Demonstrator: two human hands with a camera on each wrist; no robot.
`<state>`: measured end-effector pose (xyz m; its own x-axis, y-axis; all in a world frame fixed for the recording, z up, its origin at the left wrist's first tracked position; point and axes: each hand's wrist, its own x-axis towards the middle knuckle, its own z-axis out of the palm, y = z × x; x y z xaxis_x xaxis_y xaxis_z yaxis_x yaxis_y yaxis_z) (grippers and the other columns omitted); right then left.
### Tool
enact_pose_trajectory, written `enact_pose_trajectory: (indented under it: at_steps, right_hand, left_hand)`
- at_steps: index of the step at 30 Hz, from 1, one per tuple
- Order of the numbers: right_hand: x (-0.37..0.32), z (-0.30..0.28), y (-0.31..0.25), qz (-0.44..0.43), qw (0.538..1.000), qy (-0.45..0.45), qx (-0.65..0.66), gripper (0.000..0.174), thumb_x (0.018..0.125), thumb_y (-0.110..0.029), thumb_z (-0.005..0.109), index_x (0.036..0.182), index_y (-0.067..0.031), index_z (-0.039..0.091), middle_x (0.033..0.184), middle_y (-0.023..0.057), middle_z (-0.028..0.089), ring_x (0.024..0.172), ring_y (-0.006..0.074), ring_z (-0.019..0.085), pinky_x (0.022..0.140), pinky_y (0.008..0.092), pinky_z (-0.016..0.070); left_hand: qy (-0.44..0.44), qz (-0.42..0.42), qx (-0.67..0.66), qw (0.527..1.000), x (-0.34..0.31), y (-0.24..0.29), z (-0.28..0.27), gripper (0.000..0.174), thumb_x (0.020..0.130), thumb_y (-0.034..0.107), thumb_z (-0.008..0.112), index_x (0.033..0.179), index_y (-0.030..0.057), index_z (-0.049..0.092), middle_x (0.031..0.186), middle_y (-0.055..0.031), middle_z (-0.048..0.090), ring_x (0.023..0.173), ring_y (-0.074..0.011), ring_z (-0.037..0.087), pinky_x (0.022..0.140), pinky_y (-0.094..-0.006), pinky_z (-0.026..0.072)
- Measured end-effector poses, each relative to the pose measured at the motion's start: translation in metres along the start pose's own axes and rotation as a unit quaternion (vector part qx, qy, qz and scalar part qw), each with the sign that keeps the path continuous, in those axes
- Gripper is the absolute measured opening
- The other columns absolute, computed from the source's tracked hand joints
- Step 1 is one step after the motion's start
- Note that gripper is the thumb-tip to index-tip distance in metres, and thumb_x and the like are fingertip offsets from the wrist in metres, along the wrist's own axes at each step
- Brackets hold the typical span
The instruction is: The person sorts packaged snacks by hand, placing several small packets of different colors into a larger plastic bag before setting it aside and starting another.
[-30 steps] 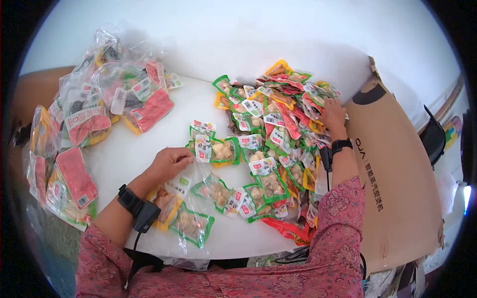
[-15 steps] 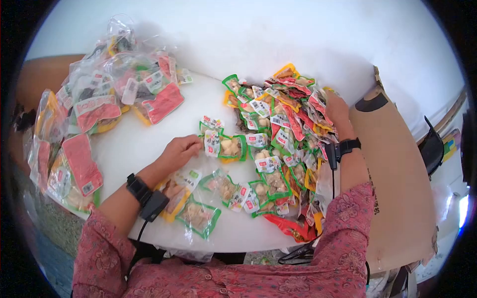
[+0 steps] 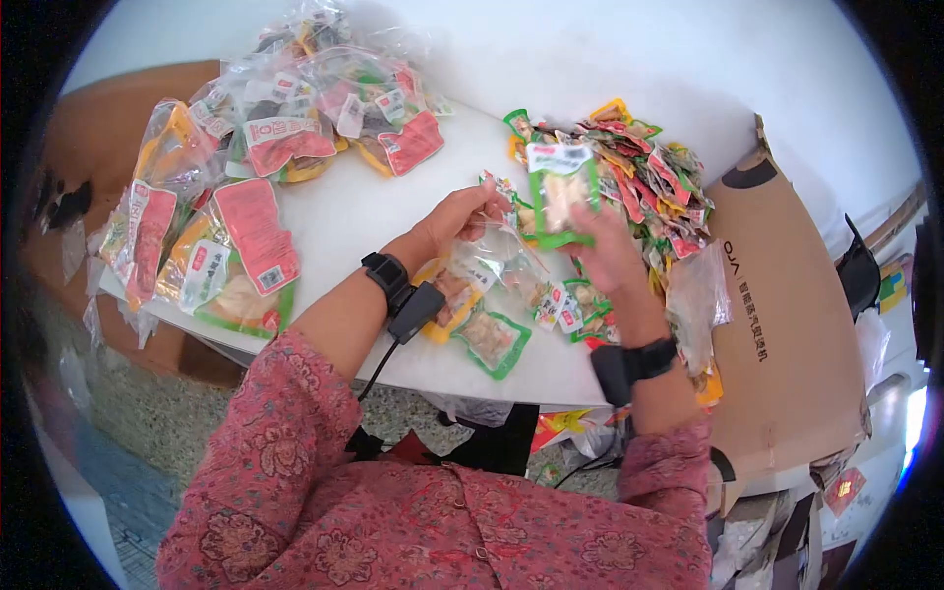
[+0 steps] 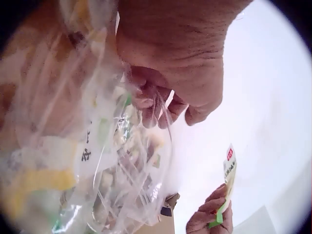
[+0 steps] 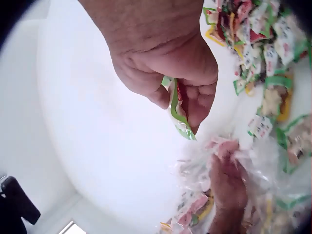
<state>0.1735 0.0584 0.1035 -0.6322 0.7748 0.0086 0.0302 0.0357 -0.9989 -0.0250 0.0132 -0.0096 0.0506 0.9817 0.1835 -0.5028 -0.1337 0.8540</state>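
In the head view my left hand (image 3: 460,216) pinches the rim of a clear plastic bag (image 4: 156,180). Behind the film lie a yellow-edged packet (image 3: 453,292) and a green-edged packet (image 3: 492,341) of food. My right hand (image 3: 612,258) grips a vacuum-sealed food packet (image 3: 562,187) by its lower end, raised above the table to the right of the bag. This packet has a green border, a white label and pale pieces inside. The right wrist view shows it edge-on between thumb and fingers.
A heap of small packets (image 3: 654,167) with green, yellow and red edges lies behind my right hand. Filled clear bags (image 3: 285,133) cover the left of the white table (image 3: 369,192). A large cardboard box (image 3: 787,324) leans at the right.
My right hand has come from the heap toward the middle with a green-edged packet. My left hand now holds the bag's rim higher, and the head view has shifted.
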Motion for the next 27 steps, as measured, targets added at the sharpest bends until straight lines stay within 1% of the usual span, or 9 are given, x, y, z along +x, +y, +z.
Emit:
enact_pose_trajectory:
  at_steps: [4, 6, 9, 11, 13, 23, 24, 26, 27]
  right_hand:
    - [-0.005, 0.022, 0.050, 0.021, 0.994, 0.020, 0.101, 0.030, 0.083, -0.017, 0.052, 0.110, -0.0051, 0.047, 0.101, 0.0074, 0.056, 0.088, 0.0191, 0.057, 0.069, 0.0354, 0.0502]
    - [-0.008, 0.031, 0.058, 0.062, 0.989, -0.032, 0.128, 0.030, 0.083, -0.018, 0.052, 0.110, -0.0053, 0.047, 0.101, 0.0071, 0.056, 0.086, 0.0193, 0.057, 0.068, 0.0354, 0.0500]
    - [-0.008, 0.036, 0.055, 0.067, 0.988, -0.054, 0.132, 0.029, 0.084, -0.021, 0.052, 0.108, -0.0036, 0.049, 0.098, 0.0067, 0.056, 0.084, 0.0163, 0.057, 0.068, 0.0302, 0.0485]
    - [0.005, 0.028, 0.060, 0.067, 0.983, -0.077, 0.151, 0.029, 0.085, -0.023, 0.052, 0.106, -0.0027, 0.050, 0.096, 0.0063, 0.056, 0.083, 0.0145, 0.056, 0.067, 0.0275, 0.0476]
    - [0.024, 0.010, 0.070, 0.040, 0.999, 0.017, -0.001, 0.028, 0.085, -0.024, 0.054, 0.099, -0.0009, 0.055, 0.090, 0.0046, 0.057, 0.080, 0.0104, 0.054, 0.066, 0.0237, 0.0451]
    - [0.055, 0.002, 0.115, -0.067, 0.985, 0.009, 0.159, 0.021, 0.084, -0.022, 0.053, 0.090, -0.0023, 0.058, 0.084, -0.0001, 0.055, 0.078, 0.0081, 0.050, 0.071, 0.0220, 0.0409]
    - [0.055, 0.001, 0.116, -0.091, 0.984, 0.001, 0.151, 0.021, 0.084, -0.022, 0.053, 0.089, -0.0024, 0.058, 0.084, -0.0002, 0.055, 0.079, 0.0080, 0.050, 0.071, 0.0221, 0.0407]
    - [0.054, 0.001, 0.117, -0.094, 0.981, -0.009, 0.167, 0.018, 0.083, -0.020, 0.053, 0.088, -0.0029, 0.057, 0.083, -0.0001, 0.055, 0.079, 0.0079, 0.050, 0.073, 0.0221, 0.0407]
    - [0.050, 0.004, 0.111, -0.075, 0.979, -0.034, 0.186, 0.017, 0.083, -0.018, 0.054, 0.089, -0.0031, 0.058, 0.085, 0.0001, 0.056, 0.079, 0.0077, 0.050, 0.073, 0.0223, 0.0410]
  left_hand:
    - [-0.075, -0.002, -0.031, 0.997, 0.001, -0.004, 0.005, 0.042, 0.088, 0.043, 0.042, 0.102, 0.0055, 0.055, 0.083, 0.0005, 0.055, 0.059, -0.0060, 0.045, 0.052, -0.0184, 0.0366]
    - [0.011, -0.032, 0.022, 0.999, 0.001, -0.009, 0.011, 0.038, 0.087, 0.037, 0.047, 0.106, 0.0048, 0.053, 0.093, -0.0031, 0.059, 0.073, -0.0107, 0.056, 0.063, -0.0225, 0.0452]
    - [0.000, -0.026, -0.025, 0.999, 0.004, -0.011, 0.006, 0.035, 0.085, 0.031, 0.052, 0.108, 0.0041, 0.052, 0.100, -0.0066, 0.059, 0.087, -0.0154, 0.059, 0.076, -0.0277, 0.0477]
    - [0.005, -0.031, -0.031, 0.999, 0.007, -0.016, 0.003, 0.034, 0.084, 0.029, 0.053, 0.108, 0.0042, 0.052, 0.099, -0.0070, 0.060, 0.087, -0.0155, 0.059, 0.077, -0.0288, 0.0476]
    - [0.015, -0.018, -0.020, 1.000, 0.003, -0.014, 0.011, 0.034, 0.085, 0.027, 0.052, 0.109, 0.0036, 0.051, 0.100, -0.0077, 0.059, 0.087, -0.0159, 0.059, 0.079, -0.0308, 0.0476]
    - [0.099, -0.088, 0.113, 0.985, 0.009, -0.022, -0.003, 0.038, 0.087, 0.023, 0.041, 0.118, 0.0012, 0.044, 0.107, -0.0082, 0.056, 0.092, -0.0163, 0.056, 0.083, -0.0300, 0.0448]
    - [0.103, -0.096, 0.117, 0.983, 0.008, -0.021, 0.001, 0.038, 0.087, 0.023, 0.041, 0.118, 0.0012, 0.044, 0.107, -0.0082, 0.056, 0.092, -0.0163, 0.056, 0.083, -0.0300, 0.0448]
    - [0.100, -0.041, 0.129, 0.986, 0.005, -0.017, 0.010, 0.030, 0.085, 0.025, 0.041, 0.104, 0.0046, 0.052, 0.079, -0.0017, 0.055, 0.063, -0.0073, 0.047, 0.053, -0.0223, 0.0387]
    - [0.102, -0.046, 0.135, 0.985, 0.005, -0.015, 0.017, 0.030, 0.085, 0.025, 0.041, 0.104, 0.0046, 0.052, 0.079, -0.0017, 0.055, 0.063, -0.0073, 0.047, 0.053, -0.0223, 0.0387]
